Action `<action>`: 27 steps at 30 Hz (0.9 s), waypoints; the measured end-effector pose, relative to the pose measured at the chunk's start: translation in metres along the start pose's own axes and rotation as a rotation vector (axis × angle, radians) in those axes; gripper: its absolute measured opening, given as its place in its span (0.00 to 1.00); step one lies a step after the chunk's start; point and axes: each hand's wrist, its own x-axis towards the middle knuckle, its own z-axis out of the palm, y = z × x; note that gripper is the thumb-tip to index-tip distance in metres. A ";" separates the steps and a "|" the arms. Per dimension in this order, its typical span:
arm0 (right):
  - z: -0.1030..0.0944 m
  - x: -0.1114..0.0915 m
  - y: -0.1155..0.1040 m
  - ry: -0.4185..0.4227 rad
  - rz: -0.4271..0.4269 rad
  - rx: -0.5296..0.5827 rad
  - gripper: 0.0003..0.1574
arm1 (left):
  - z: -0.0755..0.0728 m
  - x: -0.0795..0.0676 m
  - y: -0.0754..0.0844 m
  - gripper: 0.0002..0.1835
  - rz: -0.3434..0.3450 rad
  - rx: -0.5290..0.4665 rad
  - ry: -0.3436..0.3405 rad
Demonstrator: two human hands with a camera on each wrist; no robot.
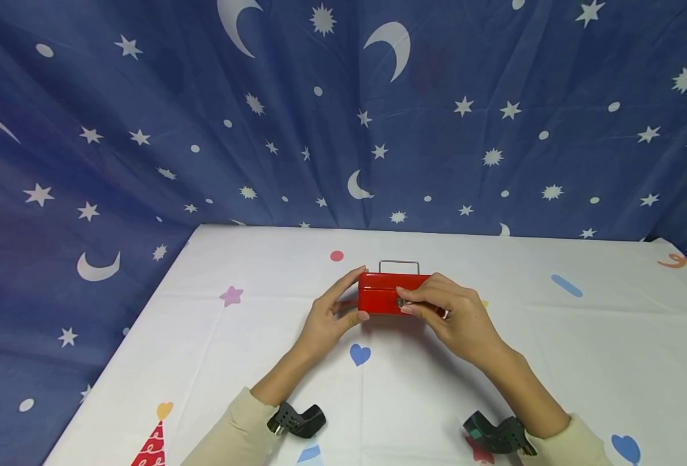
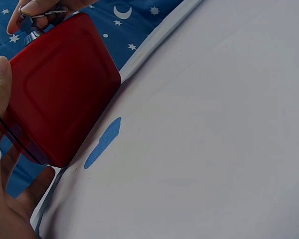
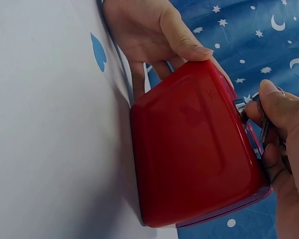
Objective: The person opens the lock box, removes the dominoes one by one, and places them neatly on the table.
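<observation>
A small red metal cash box (image 1: 378, 299) with a thin wire handle (image 1: 398, 261) on its lid stands on the table. My left hand (image 1: 327, 318) grips its left end, the thumb at the front lower corner and the other fingers behind and along the side. At the box's front, my right hand (image 1: 462, 317) pinches a key (image 3: 264, 123) on a ring, right at the silver lock (image 3: 240, 105). How far the key sits in the lock is hidden by the fingers. In the left wrist view the box's red face (image 2: 65, 89) looks closed.
A white tablecloth (image 1: 273, 336) with printed shapes covers the table. Behind it hangs a blue curtain (image 1: 297, 129) with moons and stars. Each wrist carries a black camera mount, one on the left (image 1: 298, 421) and one on the right (image 1: 497, 433).
</observation>
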 end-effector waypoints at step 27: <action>0.004 -0.002 0.001 0.072 -0.026 -0.012 0.22 | 0.000 0.000 -0.001 0.39 -0.001 -0.014 0.005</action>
